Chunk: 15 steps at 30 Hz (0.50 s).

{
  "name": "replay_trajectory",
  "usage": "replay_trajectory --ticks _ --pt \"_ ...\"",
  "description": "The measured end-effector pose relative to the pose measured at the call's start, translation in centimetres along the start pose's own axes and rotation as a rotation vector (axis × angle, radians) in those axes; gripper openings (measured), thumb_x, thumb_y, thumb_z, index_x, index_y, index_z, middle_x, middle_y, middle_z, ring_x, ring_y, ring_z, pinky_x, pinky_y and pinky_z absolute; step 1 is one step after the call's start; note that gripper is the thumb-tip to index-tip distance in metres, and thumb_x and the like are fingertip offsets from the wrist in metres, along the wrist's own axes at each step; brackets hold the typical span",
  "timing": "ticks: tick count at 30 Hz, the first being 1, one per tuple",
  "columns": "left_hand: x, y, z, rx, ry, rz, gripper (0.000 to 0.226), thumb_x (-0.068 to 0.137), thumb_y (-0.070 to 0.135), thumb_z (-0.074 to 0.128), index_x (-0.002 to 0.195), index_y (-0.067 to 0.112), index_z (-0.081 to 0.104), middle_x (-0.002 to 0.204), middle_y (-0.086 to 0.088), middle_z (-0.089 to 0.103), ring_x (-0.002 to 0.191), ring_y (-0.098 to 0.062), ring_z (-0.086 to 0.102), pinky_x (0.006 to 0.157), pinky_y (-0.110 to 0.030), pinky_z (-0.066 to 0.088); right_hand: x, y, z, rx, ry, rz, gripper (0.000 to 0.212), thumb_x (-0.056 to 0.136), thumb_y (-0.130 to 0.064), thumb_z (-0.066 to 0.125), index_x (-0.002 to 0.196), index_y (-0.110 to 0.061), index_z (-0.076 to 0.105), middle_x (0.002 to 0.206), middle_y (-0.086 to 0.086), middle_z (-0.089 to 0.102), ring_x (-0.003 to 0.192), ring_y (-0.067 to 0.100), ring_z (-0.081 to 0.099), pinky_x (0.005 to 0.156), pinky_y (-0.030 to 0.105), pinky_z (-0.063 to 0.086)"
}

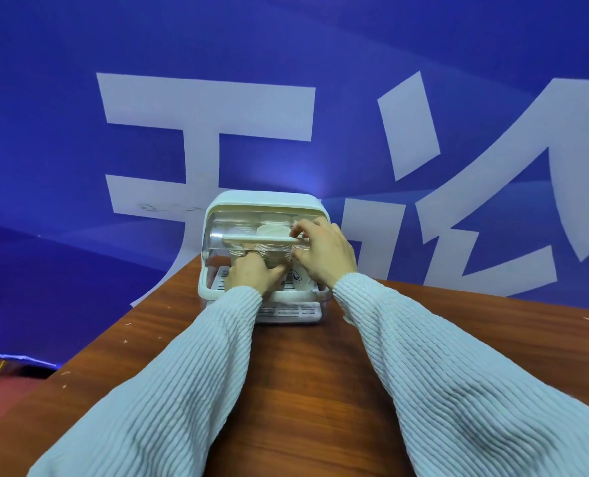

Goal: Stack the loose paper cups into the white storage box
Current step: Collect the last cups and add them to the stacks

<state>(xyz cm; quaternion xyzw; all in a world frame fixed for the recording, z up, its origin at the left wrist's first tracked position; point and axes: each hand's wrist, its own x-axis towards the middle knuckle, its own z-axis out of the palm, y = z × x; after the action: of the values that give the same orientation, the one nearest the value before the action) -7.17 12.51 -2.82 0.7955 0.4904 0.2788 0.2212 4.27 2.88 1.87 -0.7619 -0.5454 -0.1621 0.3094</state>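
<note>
Both hands inside the white storage box point(213, 290) on the desk point(303, 390) — left hand point(251, 275) curled round a paper cup stack point(274, 254), right hand point(324, 253) pinching the clear lid's handle bar point(251, 238).

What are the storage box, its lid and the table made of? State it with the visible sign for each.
Storage box: looks like glossy white plastic, with moulded rounded corners. Lid: probably clear plastic, since the cups show through it. Table: reddish-brown wood grain, perhaps veneer or laminate, with small chips.
</note>
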Motion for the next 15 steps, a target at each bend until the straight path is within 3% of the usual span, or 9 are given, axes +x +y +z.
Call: replay_trajectory --ticks 4,8,11,13,15 --pt "-0.8 0.0 -0.5 0.033 0.078 -0.037 0.074 0.079 0.080 0.054 0.105 0.012 0.069 0.110 -0.014 0.070 0.104 -0.038 0.065 0.081 -0.039 0.043 -0.2 -0.2 -0.1 -0.006 0.011 0.000 0.025 0.091 -0.027 0.069 0.114 -0.033 0.062 0.118 -0.007 0.058 0.116 0.019 0.049 0.078 0.033 0.042" --pt "-2.2 -0.9 -1.1 0.056 0.140 0.017 0.079 0.078 0.083 0.048 0.105 0.011 0.067 0.109 -0.014 0.071 0.103 -0.037 0.065 0.085 -0.041 0.050 -0.3 -0.3 -0.1 -0.024 0.011 -0.002 0.026 0.092 -0.027 0.070 0.115 -0.033 0.063 0.120 -0.007 0.059 0.116 0.019 0.050 0.079 0.032 0.041" --pt "-3.4 -2.2 -0.9 0.025 0.326 0.126 0.051 0.087 0.060 0.052 0.103 0.013 0.064 0.106 -0.010 0.066 0.105 -0.032 0.059 0.090 -0.043 0.048 -0.6 -0.4 0.0 -0.043 0.025 -0.006 0.025 0.092 -0.028 0.071 0.115 -0.032 0.063 0.118 -0.006 0.060 0.115 0.020 0.052 0.084 0.036 0.046" --pt "-4.4 -2.9 -1.1 -0.034 0.394 0.191 0.023 0.089 0.040 0.055 0.084 0.018 0.058 0.089 -0.001 0.061 0.091 -0.026 0.057 0.079 -0.038 0.045 -1.0 -0.5 0.2 -0.062 0.038 -0.014 0.023 0.092 -0.029 0.070 0.114 -0.031 0.063 0.118 -0.005 0.061 0.114 0.021 0.053 0.085 0.037 0.047" --pt "-5.3 -3.1 -1.5 -0.078 0.412 0.213 0.020 0.089 0.029 0.057 0.073 0.019 0.052 0.077 0.004 0.057 0.078 -0.021 0.054 0.068 -0.034 0.040 -1.5 -0.6 0.3 -0.091 0.048 -0.029 0.021 0.093 -0.028 0.068 0.114 -0.030 0.063 0.118 -0.004 0.061 0.112 0.023 0.053 0.087 0.038 0.047"
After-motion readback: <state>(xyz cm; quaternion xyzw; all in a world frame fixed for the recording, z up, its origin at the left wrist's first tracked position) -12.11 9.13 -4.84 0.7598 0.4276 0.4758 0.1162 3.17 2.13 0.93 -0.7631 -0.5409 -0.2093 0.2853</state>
